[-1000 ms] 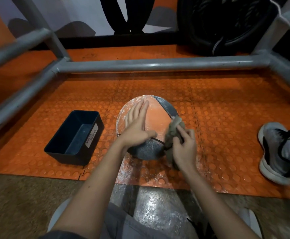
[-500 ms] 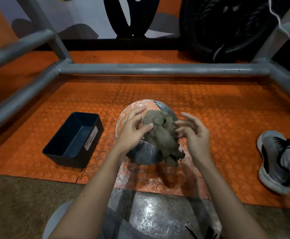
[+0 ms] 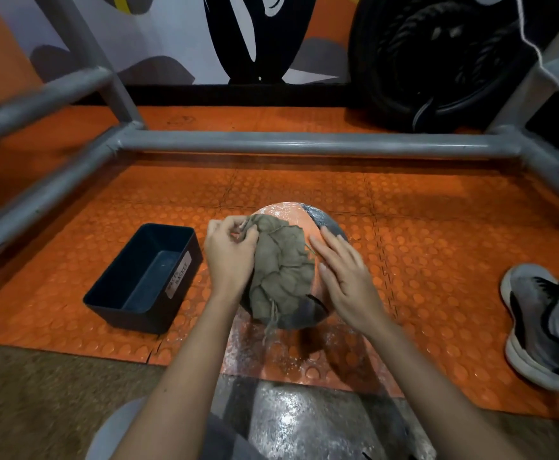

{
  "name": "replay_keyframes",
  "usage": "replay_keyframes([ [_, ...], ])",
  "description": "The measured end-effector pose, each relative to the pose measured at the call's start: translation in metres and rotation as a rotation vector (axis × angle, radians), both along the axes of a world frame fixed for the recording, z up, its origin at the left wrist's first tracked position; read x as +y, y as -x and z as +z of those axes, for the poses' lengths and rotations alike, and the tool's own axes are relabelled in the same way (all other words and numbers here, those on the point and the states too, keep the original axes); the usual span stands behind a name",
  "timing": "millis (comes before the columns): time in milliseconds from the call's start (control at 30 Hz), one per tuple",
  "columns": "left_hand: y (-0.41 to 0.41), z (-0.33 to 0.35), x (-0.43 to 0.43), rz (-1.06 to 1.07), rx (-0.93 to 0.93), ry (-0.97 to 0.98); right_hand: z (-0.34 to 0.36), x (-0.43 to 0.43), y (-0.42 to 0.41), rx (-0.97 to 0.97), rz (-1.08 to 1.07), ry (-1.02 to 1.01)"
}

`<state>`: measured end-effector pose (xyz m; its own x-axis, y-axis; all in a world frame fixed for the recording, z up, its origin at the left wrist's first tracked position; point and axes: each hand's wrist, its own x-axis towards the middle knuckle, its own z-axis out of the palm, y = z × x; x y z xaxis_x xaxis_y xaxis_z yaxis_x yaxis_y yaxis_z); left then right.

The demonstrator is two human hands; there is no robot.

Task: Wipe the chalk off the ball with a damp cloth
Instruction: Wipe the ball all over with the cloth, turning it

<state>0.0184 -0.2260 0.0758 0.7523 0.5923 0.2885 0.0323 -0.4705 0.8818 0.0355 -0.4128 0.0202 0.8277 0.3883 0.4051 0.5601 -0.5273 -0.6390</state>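
An orange and grey ball point(image 3: 291, 212), dusted white with chalk, sits on the orange studded mat. A crumpled olive-brown cloth point(image 3: 279, 270) lies draped over its top and near side. My left hand point(image 3: 230, 254) pinches the cloth's upper left edge with curled fingers. My right hand point(image 3: 344, 277) lies flat with straight fingers on the ball's right side, its fingertips touching the cloth's edge. The ball's lower part is hidden behind the cloth and my hands.
A dark blue labelled bin point(image 3: 145, 278) stands left of the ball. Grey metal frame bars point(image 3: 304, 144) fence the mat at the back and sides. A grey shoe point(image 3: 537, 323) rests on the right. Black tyres point(image 3: 437, 54) stand behind. White chalk dust covers the mat point(image 3: 291, 353) before the ball.
The cloth went from my right hand's grip at the ball's right side to lying spread over the ball. My left hand took its left edge; my right hand flattened on the ball.
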Motion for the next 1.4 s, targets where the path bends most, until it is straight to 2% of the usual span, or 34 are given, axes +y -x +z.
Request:
replay_keyframes([
  [133, 0.006, 0.013, -0.008, 0.054, 0.005, -0.054, 0.000, 0.003, 0.010, -0.046, -0.062, 0.041],
  [233, 0.024, 0.012, -0.028, -0.042, 0.073, -0.032, 0.011, 0.008, 0.002, -0.182, -0.145, 0.080],
  [300, 0.034, -0.001, -0.039, -0.116, 0.145, -0.187, 0.032, 0.017, -0.013, -0.265, -0.182, 0.070],
  [367, 0.039, -0.012, -0.040, -0.161, 0.158, -0.315, 0.053, 0.025, -0.031, -0.317, -0.150, 0.170],
  [467, 0.041, -0.017, -0.024, -0.250, 0.066, -0.293, 0.061, 0.030, -0.049, -0.206, -0.033, 0.380],
  [567, 0.041, -0.020, -0.008, -0.367, -0.032, -0.388, 0.053, 0.026, -0.040, -0.048, -0.005, 0.394],
  [633, 0.031, -0.025, 0.004, -0.304, -0.029, -0.292, 0.050, 0.024, -0.033, -0.037, -0.026, 0.351],
  [733, 0.015, -0.030, 0.015, -0.120, 0.021, 0.144, 0.050, 0.019, -0.022, -0.064, -0.054, 0.379],
  [767, 0.012, -0.031, 0.014, -0.065, 0.045, 0.187, 0.051, 0.019, -0.018, -0.077, -0.069, 0.388],
  [867, 0.009, -0.028, 0.008, -0.013, 0.099, 0.096, 0.050, 0.022, -0.003, -0.168, -0.144, 0.383],
  [967, 0.003, -0.024, 0.016, -0.196, 0.054, 0.070, 0.050, 0.021, 0.002, -0.315, -0.207, 0.257],
  [1033, -0.002, -0.016, 0.023, -0.370, 0.057, 0.024, 0.061, 0.014, -0.005, -0.262, -0.170, 0.287],
  [1100, -0.011, -0.008, 0.024, -0.479, 0.098, -0.089, 0.074, 0.008, -0.013, -0.090, -0.064, 0.423],
  [1167, -0.020, 0.000, 0.017, -0.500, 0.188, -0.179, 0.080, 0.005, -0.017, 0.069, 0.048, 0.555],
  [1233, -0.019, 0.002, 0.010, -0.473, 0.266, -0.215, 0.074, 0.003, -0.016, 0.148, 0.046, 0.568],
  [1300, -0.005, -0.005, 0.003, -0.454, 0.223, -0.210, 0.068, -0.001, -0.018, 0.181, -0.013, 0.532],
  [1400, 0.034, -0.028, -0.011, -0.470, 0.032, -0.217, 0.068, -0.011, -0.021, 0.227, -0.036, 0.504],
])
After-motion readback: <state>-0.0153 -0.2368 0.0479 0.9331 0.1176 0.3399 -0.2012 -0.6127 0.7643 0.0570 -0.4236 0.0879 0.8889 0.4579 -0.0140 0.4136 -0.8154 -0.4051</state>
